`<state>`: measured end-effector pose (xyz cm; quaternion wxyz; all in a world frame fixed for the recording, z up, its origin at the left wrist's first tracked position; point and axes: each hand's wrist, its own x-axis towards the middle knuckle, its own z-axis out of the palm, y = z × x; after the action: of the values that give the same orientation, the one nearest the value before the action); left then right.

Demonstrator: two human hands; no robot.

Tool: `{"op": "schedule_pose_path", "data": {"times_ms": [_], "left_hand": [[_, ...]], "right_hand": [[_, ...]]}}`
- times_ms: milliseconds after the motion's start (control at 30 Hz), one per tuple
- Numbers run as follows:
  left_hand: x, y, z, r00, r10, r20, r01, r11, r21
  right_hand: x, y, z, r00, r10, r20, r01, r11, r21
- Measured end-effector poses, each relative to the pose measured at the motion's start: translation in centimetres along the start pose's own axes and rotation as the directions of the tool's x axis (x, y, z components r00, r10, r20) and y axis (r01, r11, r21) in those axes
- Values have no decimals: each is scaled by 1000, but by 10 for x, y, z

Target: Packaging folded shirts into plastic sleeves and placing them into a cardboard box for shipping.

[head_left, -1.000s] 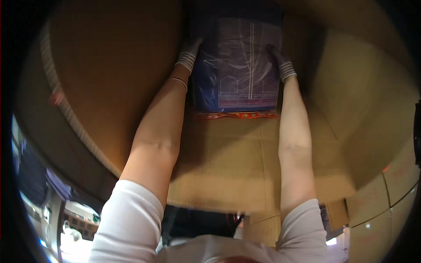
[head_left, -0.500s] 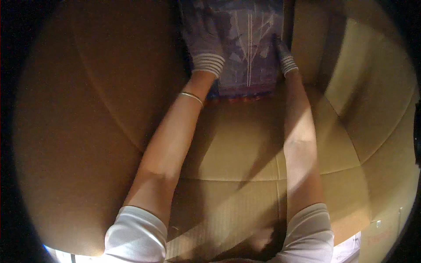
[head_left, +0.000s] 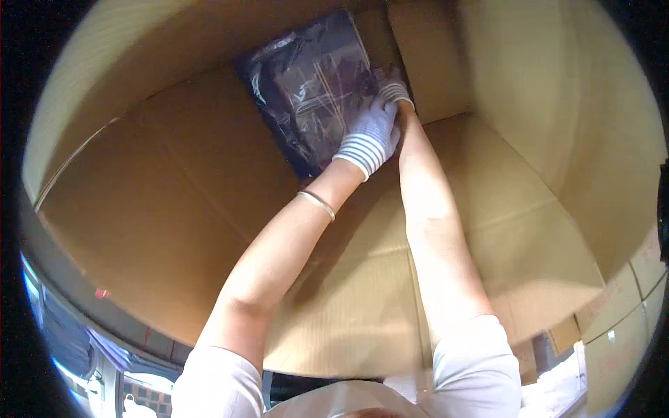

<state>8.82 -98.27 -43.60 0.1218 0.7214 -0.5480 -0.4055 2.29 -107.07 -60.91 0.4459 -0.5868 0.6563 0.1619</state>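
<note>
A folded dark purple garment in a clear plastic bag [head_left: 300, 87] lies deep inside a large cardboard box [head_left: 160, 174], tilted to the left. Thin pale lines run down the middle of the garment. My left hand [head_left: 371, 132], in a pale knit glove with a striped cuff, rests on the bag's near right corner, its fingers stretched out toward my other wrist. Just beyond it, my right hand [head_left: 392, 85], gloved alike, is at the bag's right edge. Shadow and the bag hide most of the right fingers.
Tall box walls [head_left: 543, 90] rise on the right and the far side. Stacked cartons [head_left: 620, 317] stand outside at the lower right. Beyond the box's near left rim, dark cloth items [head_left: 66, 334] and pale frames show at the lower left.
My left hand has left the bag's left side and come to its near right corner, beside my right hand. The bag now appears tilted left, and more of the surroundings shows.
</note>
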Motion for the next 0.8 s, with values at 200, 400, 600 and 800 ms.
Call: {"op": "schedule_pose_path", "data": {"times_ms": [200,400,600,800], "left_hand": [[-141,162,-53,663,1,748,86,993,-77],[-291,235,-69,999,-42,-4,42,997,66],[-294,220,-73,933,-320,162,316,947,48],[-372,187,-67,857,-427,289,408,904,127]], "right_hand": [[-115,-78,-150,939,-303,162,341,880,-331],[-202,-172,-184,832,-409,374,553,667,-499],[-167,-188,-121,835,-496,237,537,645,-543],[-123,-236,-111,736,-591,331,641,450,-622]]}}
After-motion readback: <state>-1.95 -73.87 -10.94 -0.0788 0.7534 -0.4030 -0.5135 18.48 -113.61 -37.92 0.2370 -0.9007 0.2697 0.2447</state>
